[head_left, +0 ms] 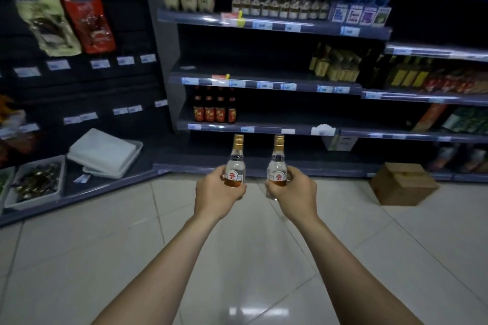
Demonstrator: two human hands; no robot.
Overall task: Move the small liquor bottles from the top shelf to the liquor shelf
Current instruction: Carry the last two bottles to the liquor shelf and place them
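Your left hand grasps one small liquor bottle upright by its base, and your right hand grasps a second bottle the same way. You hold both side by side above the tiled floor, facing the shelves.

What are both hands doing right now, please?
Left hand: closed around a small liquor bottle.
Right hand: closed around another small bottle.

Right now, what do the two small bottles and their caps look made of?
Left bottle and right bottle: probably clear glass, though plastic can't be ruled out; glossy, contents show through. Left cap and right cap: gold, metallic-looking, likely metal screw caps.
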